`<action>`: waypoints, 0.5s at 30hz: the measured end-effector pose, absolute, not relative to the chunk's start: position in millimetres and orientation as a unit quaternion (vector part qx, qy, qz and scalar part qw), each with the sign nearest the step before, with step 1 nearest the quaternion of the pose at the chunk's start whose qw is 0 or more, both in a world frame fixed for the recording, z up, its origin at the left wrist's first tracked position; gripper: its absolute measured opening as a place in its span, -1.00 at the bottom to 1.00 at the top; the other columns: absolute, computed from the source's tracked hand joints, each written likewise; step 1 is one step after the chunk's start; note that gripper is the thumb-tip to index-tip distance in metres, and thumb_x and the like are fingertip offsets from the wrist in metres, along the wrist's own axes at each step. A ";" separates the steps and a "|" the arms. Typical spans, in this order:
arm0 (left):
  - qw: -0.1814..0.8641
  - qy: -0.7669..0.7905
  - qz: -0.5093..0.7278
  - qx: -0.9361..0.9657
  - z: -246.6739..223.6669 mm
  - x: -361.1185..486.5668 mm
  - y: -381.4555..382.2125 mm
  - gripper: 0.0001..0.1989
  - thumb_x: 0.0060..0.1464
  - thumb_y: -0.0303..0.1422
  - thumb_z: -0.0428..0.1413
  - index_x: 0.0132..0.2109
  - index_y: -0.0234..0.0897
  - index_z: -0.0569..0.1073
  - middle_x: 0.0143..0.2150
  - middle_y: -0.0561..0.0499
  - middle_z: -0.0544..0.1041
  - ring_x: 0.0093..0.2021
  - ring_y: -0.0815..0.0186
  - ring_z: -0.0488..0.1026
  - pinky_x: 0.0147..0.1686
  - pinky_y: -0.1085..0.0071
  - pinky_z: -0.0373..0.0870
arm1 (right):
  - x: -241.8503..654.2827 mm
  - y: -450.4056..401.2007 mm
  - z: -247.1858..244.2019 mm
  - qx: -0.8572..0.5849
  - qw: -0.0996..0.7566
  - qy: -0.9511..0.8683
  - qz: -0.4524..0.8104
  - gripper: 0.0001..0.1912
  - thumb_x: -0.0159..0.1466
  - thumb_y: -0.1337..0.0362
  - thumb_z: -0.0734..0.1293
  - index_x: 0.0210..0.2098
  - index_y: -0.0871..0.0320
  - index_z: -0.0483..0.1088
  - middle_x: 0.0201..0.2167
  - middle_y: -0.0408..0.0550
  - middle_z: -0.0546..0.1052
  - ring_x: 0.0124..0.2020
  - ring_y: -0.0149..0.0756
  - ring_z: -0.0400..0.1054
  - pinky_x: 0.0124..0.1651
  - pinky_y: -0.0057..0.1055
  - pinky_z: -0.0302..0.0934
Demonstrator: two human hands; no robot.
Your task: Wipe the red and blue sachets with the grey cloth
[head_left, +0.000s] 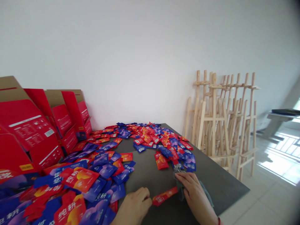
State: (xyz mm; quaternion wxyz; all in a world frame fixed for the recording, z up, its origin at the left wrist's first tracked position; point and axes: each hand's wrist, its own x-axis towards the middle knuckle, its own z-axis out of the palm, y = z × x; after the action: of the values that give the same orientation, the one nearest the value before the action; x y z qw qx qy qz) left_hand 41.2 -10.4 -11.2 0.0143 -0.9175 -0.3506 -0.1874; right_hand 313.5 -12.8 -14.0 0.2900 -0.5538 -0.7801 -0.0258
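My left hand (137, 204) is low in the middle of the view, its fingers curled closed at the near end of a red sachet (165, 196). The sachet looks narrow and tilted, and its far end reaches the edge of a grey-green cloth (180, 189). My right hand (194, 191) is closed over this cloth, pressing it near the table top. Just beyond the cloth lie another red sachet (161, 160) and a blue sachet (189, 162). The exact grip of my left fingertips is partly hidden.
Many red and blue sachets (100, 170) lie heaped on the left and along the back of the dark table (145, 168). Open red cartons (35, 131) stand at the left. Wooden easels (214, 118) lean by the white wall, right of the table's edge.
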 end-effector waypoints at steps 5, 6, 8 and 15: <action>0.039 -0.282 -0.119 -0.951 -20.7 47.6 -10.6 -0.93 0.15 -0.42 0.10 -0.31 -0.24 0.36 -0.25 0.06 0.43 -0.31 0.37 0.33 -0.41 0.49 0.19 | 280.4 -21.1 -7.9 -0.496 0.234 -0.836 0.001 -0.39 0.10 0.58 0.13 0.07 0.02 0.36 0.01 -0.13 0.45 0.03 -0.26 0.21 0.11 -0.32 0.13; 0.033 -0.283 -0.109 -0.952 -21.2 48.4 -10.4 -0.94 0.16 -0.43 0.10 -0.31 -0.24 0.37 -0.26 0.07 0.43 -0.30 0.37 0.33 -0.40 0.48 0.21 | 273.8 -21.9 -9.5 -0.475 0.217 -0.853 -0.004 -0.45 0.14 0.56 0.16 0.04 -0.01 0.37 -0.02 -0.15 0.47 0.00 -0.27 0.22 0.07 -0.34 0.14; 0.014 -0.301 -0.086 -0.949 -19.9 49.6 -10.5 -0.94 0.16 -0.48 0.07 -0.29 -0.24 0.36 -0.26 0.06 0.44 -0.30 0.36 0.34 -0.37 0.48 0.24 | 264.3 -22.0 -14.5 -0.436 0.188 -0.879 -0.030 -0.59 0.22 0.47 0.22 -0.01 -0.05 0.40 -0.10 -0.19 0.50 -0.07 -0.28 0.25 0.00 -0.37 0.15; -0.023 -0.342 -0.028 -0.939 -11.4 50.1 -12.2 -0.89 0.13 -0.55 0.00 -0.27 -0.26 0.35 -0.23 0.03 0.46 -0.28 0.35 0.40 -0.37 0.51 0.29 | 278.3 -20.2 -26.3 -0.437 0.166 -0.881 -0.070 -0.72 0.29 0.33 0.26 -0.03 -0.06 0.40 -0.12 -0.20 0.51 -0.07 -0.27 0.24 -0.05 -0.36 0.11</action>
State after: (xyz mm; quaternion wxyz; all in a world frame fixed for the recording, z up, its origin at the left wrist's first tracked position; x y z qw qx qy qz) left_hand 50.1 -12.2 -11.4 -0.0233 -0.9391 -0.3416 -0.0284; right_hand 278.3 -20.2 -26.3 0.1660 -0.4371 -0.8812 -0.0704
